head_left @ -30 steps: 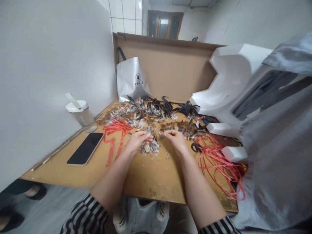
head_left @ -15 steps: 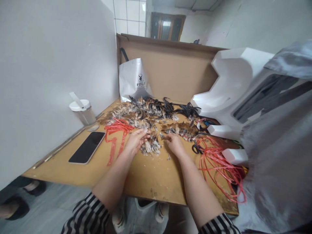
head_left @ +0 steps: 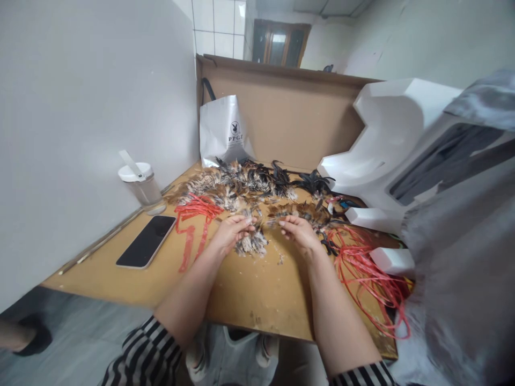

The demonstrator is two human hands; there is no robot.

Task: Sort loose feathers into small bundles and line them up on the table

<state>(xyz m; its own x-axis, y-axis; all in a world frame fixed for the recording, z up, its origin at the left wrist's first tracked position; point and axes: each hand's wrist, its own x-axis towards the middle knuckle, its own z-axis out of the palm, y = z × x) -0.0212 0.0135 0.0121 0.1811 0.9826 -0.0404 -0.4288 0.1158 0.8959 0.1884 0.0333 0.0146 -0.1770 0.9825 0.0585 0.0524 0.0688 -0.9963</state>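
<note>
My left hand (head_left: 234,232) is closed in a pinch, just above a small pile of grey-white feathers (head_left: 251,245). What lies between its fingertips, if anything, is too small to make out. To the right, my right hand (head_left: 301,235) pinches a small feather (head_left: 273,221) that points left from the fingertips. Behind that hand lies a row of brown feathers (head_left: 311,212). A larger heap of brown, white and black feathers (head_left: 233,185) spreads across the back of the table, with a bunch of black feathers (head_left: 314,182) at its right.
Red plastic strips (head_left: 197,209) and a phone (head_left: 146,242) lie left, near a lidded cup (head_left: 144,187). Tangled red strips (head_left: 362,268) and partly covered black scissors (head_left: 329,244) lie right. A silver bag (head_left: 221,128), cardboard wall (head_left: 298,118) and white foam (head_left: 386,118) border the table (head_left: 257,300).
My right hand has lifted off the brown feather row and moved slightly right, with a feather at its fingertips. My left hand has shifted slightly right.
</note>
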